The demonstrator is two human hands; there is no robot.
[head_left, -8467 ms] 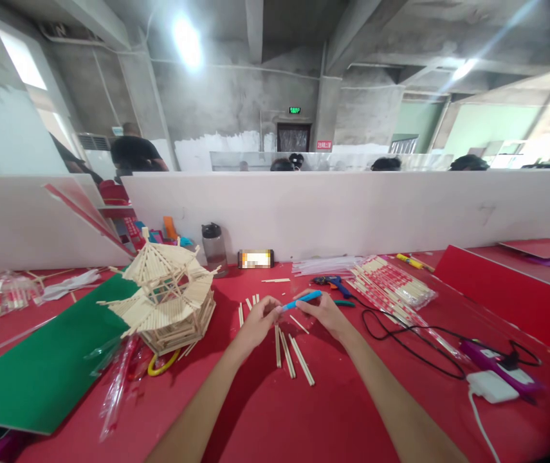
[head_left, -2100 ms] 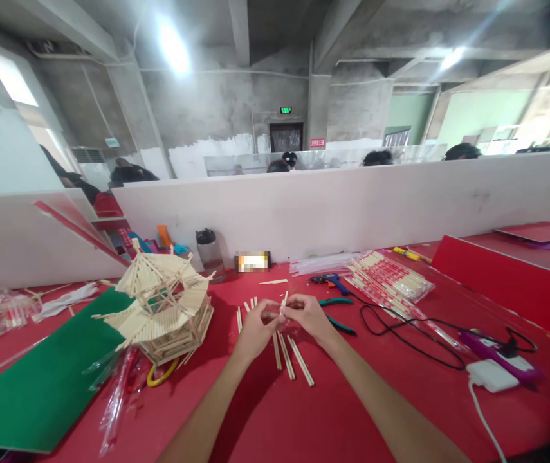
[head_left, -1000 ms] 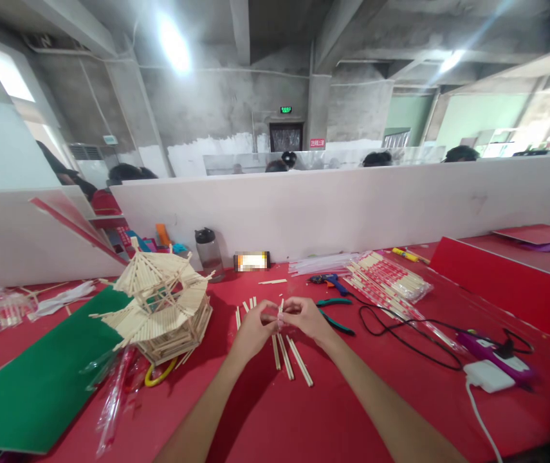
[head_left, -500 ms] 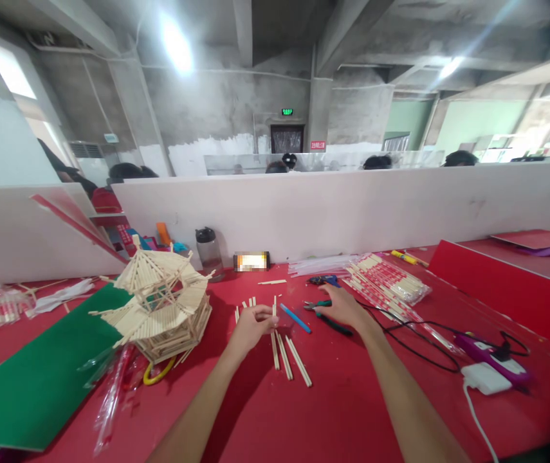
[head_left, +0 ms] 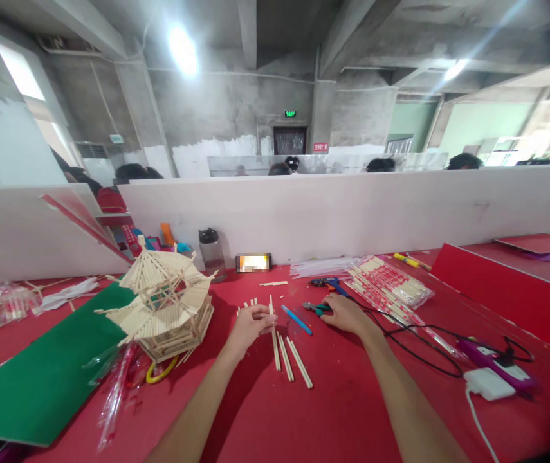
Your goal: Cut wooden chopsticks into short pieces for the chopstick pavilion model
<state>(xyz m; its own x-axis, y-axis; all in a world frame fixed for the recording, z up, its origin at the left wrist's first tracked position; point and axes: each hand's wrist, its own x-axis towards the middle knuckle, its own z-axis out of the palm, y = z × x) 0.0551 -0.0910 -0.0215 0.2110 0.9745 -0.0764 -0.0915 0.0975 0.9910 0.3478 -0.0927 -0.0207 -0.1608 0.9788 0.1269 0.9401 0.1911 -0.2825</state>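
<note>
We judge the step in hand to be taking up the pliers (head_left: 320,308) while holding one stick (head_left: 271,302). The left hand (head_left: 250,326) pinches that stick between thumb and fingertips, its free end pointing far, beyond the loose sticks (head_left: 285,357) on the red table (head_left: 265,418). The right hand (head_left: 345,315) curls over the pliers' green handles, right of a blue pen (head_left: 296,320); we cannot tell whether its bent fingers have closed firmly. As we see it, the next move calls for a sure hold on both handles. We find white characters on a red wall sign (head_left: 320,147) and a lit green sign (head_left: 290,114), both too small to read surely; the phone (head_left: 254,262) has a blurred screen.
</note>
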